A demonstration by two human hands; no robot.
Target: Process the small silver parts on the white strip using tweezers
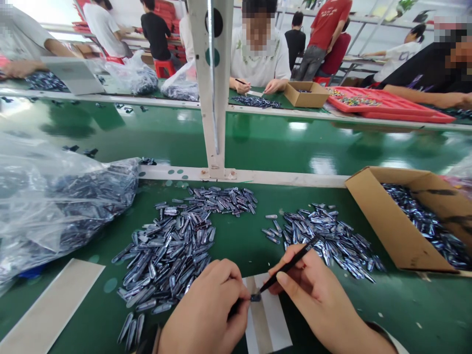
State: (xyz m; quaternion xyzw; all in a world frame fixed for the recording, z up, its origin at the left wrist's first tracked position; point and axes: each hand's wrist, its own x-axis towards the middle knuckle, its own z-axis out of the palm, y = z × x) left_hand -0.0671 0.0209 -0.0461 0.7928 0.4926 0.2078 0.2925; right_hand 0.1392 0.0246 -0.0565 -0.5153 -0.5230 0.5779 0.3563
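My left hand (210, 307) is closed in a pinch on a small shiny dark-blue piece (255, 298), most of which the fingers hide. Black tweezers (289, 265) sit in my right hand (319, 297), their tip at that piece. Below both hands lies a white card (278, 322) with a beige strip down its middle. A large pile of narrow, shiny dark-blue pieces (169, 250) spreads beyond my left hand. Beyond my right hand is a smaller heap of similar pieces (332, 238).
A clear plastic bag (70, 206) full of dark pieces lies at left, with a long beige strip (55, 305) nearer me. An open cardboard box (391, 236) of shiny pieces stands right. Behind rises a white post (214, 98); several people sit across the green belt (280, 142).
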